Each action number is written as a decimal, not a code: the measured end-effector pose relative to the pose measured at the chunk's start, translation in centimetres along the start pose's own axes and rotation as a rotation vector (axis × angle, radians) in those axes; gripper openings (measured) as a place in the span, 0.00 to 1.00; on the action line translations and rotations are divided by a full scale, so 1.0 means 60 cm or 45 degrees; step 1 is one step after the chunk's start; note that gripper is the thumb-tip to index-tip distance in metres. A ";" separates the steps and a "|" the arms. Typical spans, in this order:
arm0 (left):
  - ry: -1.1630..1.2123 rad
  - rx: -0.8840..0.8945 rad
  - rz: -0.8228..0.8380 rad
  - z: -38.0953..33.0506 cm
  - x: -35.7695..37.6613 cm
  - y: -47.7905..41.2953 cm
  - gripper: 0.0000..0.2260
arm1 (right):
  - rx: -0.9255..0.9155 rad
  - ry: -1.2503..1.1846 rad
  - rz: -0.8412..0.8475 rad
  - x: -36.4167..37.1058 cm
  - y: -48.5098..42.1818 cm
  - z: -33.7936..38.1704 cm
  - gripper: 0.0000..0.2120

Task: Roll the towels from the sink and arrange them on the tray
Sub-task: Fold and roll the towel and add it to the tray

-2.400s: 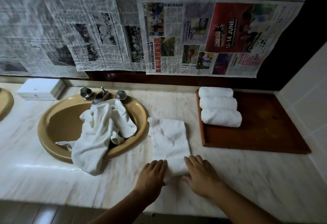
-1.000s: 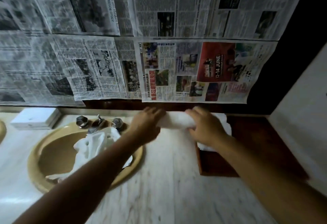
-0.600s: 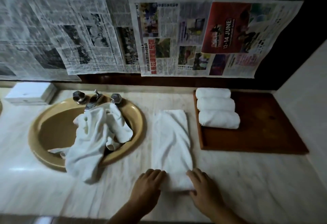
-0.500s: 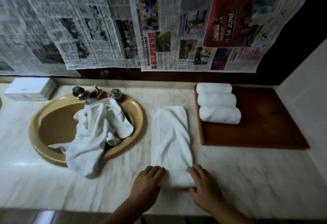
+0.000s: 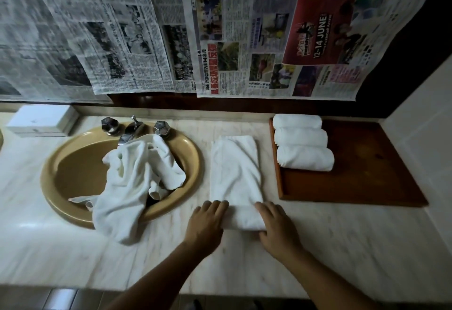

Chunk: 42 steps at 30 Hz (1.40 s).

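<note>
A white towel (image 5: 236, 175), folded into a long strip, lies flat on the marble counter between the sink and the tray. My left hand (image 5: 208, 221) and my right hand (image 5: 276, 229) hold its near end at the two corners, fingers bent over the edge, which looks slightly thickened. Several crumpled white towels (image 5: 132, 180) lie in the tan sink (image 5: 61, 170) and hang over its front rim. Three rolled towels (image 5: 303, 145) lie side by side at the back left of the wooden tray (image 5: 362, 175).
Chrome taps (image 5: 133, 126) stand behind the sink and a white box (image 5: 40, 121) sits at the back left. Newspaper sheets (image 5: 220, 40) cover the wall. A tiled side wall (image 5: 425, 126) rises right of the tray. The counter's front edge runs near my forearms.
A second ago both hands held a rolled towel up by the tray. Now they sit at the near end of the flat towel. Over the last half second they barely moved.
</note>
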<state>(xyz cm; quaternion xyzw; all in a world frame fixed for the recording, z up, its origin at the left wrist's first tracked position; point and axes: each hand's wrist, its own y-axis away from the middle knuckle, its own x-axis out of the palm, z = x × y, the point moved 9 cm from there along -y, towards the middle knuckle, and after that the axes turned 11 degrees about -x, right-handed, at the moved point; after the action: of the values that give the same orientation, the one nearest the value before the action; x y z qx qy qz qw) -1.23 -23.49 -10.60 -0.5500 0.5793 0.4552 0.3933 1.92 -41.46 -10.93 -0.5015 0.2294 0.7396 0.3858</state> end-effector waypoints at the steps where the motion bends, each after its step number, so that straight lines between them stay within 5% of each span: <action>1: 0.009 0.010 -0.070 -0.003 -0.018 -0.017 0.27 | -0.012 0.021 -0.048 -0.018 -0.017 -0.001 0.37; 8: 0.015 0.136 -0.366 -0.030 -0.102 -0.050 0.27 | -0.094 0.096 -0.293 -0.110 -0.067 0.005 0.33; 16: -0.100 0.208 -0.014 0.014 0.077 0.096 0.30 | 0.040 -0.022 0.402 0.083 0.108 0.031 0.42; 26: 0.474 0.052 0.008 0.047 0.067 0.107 0.20 | 0.238 -0.501 0.065 0.065 0.110 -0.016 0.23; 31: 0.504 -0.152 -0.024 0.069 0.086 0.092 0.21 | 0.425 -0.673 0.022 0.079 0.097 -0.030 0.12; 42: 0.644 -0.484 0.150 0.087 0.101 0.046 0.18 | 0.575 -0.741 -0.057 0.065 0.056 -0.044 0.17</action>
<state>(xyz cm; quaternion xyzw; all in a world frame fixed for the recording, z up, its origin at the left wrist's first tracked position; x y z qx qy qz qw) -4.75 -20.20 -17.60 -0.6749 0.5940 0.4263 0.1000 -0.05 -44.07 -15.68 -0.1772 0.2564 0.7735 0.5518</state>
